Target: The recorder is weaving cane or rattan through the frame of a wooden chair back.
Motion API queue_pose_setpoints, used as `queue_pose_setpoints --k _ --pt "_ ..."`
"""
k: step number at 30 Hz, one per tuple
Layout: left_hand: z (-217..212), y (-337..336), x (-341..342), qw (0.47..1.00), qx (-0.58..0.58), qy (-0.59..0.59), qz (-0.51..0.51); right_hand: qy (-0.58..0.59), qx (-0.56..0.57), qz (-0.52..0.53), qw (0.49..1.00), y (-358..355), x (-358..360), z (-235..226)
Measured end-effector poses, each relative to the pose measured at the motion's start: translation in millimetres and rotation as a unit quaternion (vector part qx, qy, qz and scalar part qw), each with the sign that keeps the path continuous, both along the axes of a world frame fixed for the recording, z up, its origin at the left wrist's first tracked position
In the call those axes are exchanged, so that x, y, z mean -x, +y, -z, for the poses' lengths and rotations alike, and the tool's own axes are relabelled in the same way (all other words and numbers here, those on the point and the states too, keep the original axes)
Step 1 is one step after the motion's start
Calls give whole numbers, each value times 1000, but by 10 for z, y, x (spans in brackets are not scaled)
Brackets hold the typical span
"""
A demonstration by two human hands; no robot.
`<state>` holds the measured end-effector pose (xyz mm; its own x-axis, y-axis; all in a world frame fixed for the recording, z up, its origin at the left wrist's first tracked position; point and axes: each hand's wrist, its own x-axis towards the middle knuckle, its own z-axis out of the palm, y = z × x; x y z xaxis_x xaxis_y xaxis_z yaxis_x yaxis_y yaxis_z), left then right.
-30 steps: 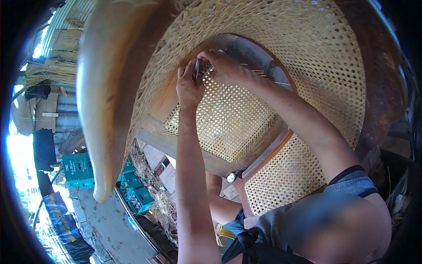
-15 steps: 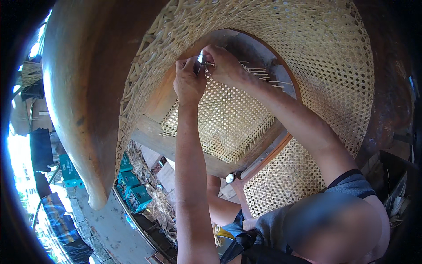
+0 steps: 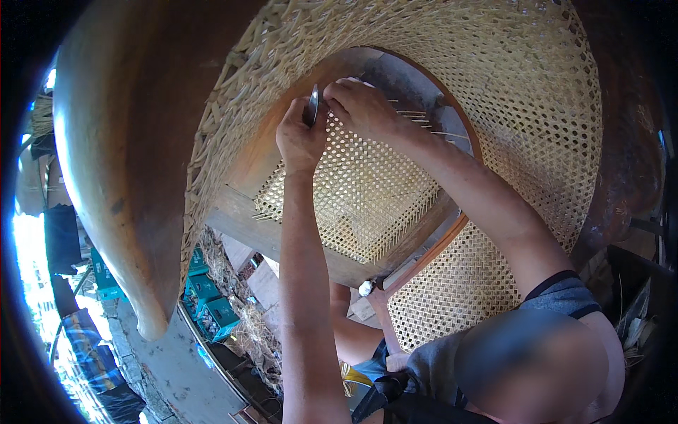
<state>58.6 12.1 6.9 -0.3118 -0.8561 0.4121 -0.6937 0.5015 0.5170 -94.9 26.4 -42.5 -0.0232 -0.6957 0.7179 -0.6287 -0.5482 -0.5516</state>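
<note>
My left hand (image 3: 300,138) is closed around a small shiny metal tool with a curved, blade-like edge (image 3: 313,104), which points up from the fist. Close beside it, my right hand (image 3: 361,107) bends over the upper edge of a woven cane panel (image 3: 374,191), fingers curled and pressed together. Whatever those fingers pinch is hidden. The panel has an open, holed weave and fills a wooden frame (image 3: 296,244). Loose cane ends (image 3: 417,119) stick out from its upper right side, past my right wrist.
Curved cane weave (image 3: 537,106) wraps around the top and right. A thick, smooth wooden piece (image 3: 106,177) rises at the left. Another woven panel (image 3: 445,290) lies lower right. Teal crates (image 3: 219,318) and a heap of loose fibre (image 3: 258,343) sit on the floor below.
My left hand has shifted slightly left with the metal tool, which now stands more upright. A small gap has opened between it and my right hand's fingers, which are more curled.
</note>
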Motion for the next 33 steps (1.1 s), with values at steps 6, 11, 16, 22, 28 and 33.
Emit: queue_pose_setpoints --k 6,11,16,22,28,33 --pt "100 -32 -14 995 19 103 -2 46 -35 3 998 -43 68 -55" --pt "104 -28 -36 991 5 131 10 103 -15 -37 994 -32 125 -50" --pt "78 -13 -26 996 11 86 -12 113 -24 0 993 -9 38 -67" --pt "62 -6 -43 995 -16 98 -19 76 -86 -29 993 -48 -2 -114" --pt "64 -19 -2 991 -3 137 -4 12 1 -61 998 -17 75 121" --pt "43 -18 -20 991 10 135 2 173 37 -6 984 150 68 -5"
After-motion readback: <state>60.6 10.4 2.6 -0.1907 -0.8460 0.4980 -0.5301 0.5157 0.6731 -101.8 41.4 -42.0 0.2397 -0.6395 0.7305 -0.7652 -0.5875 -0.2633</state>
